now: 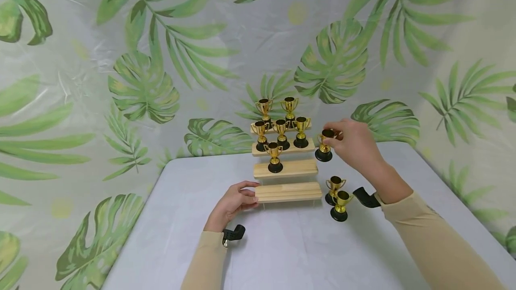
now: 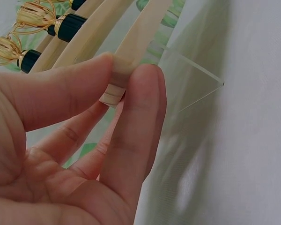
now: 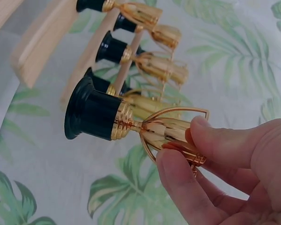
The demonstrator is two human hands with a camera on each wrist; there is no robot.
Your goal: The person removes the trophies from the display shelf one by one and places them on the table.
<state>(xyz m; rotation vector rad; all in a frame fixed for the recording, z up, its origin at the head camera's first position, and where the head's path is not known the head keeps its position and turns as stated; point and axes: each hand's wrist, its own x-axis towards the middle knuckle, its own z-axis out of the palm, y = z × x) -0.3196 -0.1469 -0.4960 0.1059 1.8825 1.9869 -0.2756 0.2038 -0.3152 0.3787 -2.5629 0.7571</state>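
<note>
With thumb and fingers my left hand (image 1: 234, 200) pinches the left end of the lowest board (image 1: 288, 193) of a stepped wooden stand; in the left wrist view the board's tip (image 2: 124, 70) sits between thumb and fingertips. My right hand (image 1: 356, 144) holds a small gold trophy cup (image 1: 324, 152) by its cup near the rim, right of the stand. Its black base (image 3: 91, 112) points toward the boards in the right wrist view. One trophy (image 1: 275, 158) stands on the second-lowest board (image 1: 302, 168), left of its middle.
Three trophies, including a middle one (image 1: 281, 133), stand on the board above, and two more, one at left (image 1: 264, 108), on the top board. Two trophies, the nearer one (image 1: 340, 207) in front, stand on the white table (image 1: 193, 227) at right. A leaf-patterned cloth (image 1: 258, 35) hangs behind.
</note>
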